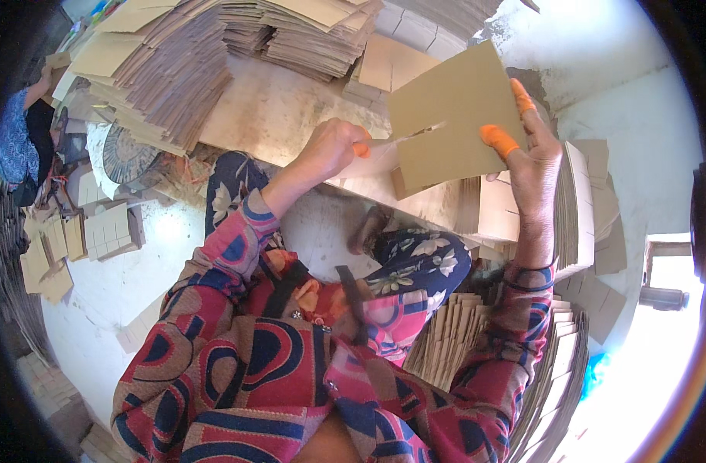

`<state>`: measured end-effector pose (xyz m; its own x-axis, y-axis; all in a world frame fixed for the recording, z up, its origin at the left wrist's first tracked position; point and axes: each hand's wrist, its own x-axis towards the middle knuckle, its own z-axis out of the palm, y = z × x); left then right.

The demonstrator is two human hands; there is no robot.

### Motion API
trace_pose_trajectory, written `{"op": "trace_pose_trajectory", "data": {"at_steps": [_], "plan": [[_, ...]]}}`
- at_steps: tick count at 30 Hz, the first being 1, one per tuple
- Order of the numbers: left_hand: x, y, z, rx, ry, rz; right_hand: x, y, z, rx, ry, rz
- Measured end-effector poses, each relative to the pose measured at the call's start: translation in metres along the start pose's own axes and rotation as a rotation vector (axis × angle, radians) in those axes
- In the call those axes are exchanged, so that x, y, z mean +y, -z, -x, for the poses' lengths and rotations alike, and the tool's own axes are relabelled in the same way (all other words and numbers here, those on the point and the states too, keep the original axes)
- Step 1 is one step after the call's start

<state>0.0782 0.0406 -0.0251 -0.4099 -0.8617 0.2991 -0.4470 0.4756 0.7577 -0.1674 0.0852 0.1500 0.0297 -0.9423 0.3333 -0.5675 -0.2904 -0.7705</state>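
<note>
Cardboard sheet (453, 116) held up in my right hand (534, 158), fingers pinching its edge; my left hand (330, 147) is clenched on scissors (391, 140), whose cut I judge barely begun. Piles of cut pieces (453, 339) lie by my knee.

Matt brown cardboard sheet (453, 116), smooth-faced, beside stacks of cardboard (175, 69) with rough ribbed edges; orange rubbery finger covers (498, 140) look smooth; patterned cloth sleeves (229, 247); floor (121, 285) pale, rough concrete.
</note>
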Motion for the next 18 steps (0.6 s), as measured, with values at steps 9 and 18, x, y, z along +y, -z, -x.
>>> {"op": "trace_pose_trajectory", "data": {"at_steps": [9,18], "plan": [[0.003,-0.003,-0.003,0.034,-0.076,-0.058,0.034,-0.044,0.000,-0.270,-0.012,0.187],[0.002,-0.002,-0.005,0.025,0.020,-0.028,0.071,-0.097,0.032,-0.628,0.011,0.736]]}}
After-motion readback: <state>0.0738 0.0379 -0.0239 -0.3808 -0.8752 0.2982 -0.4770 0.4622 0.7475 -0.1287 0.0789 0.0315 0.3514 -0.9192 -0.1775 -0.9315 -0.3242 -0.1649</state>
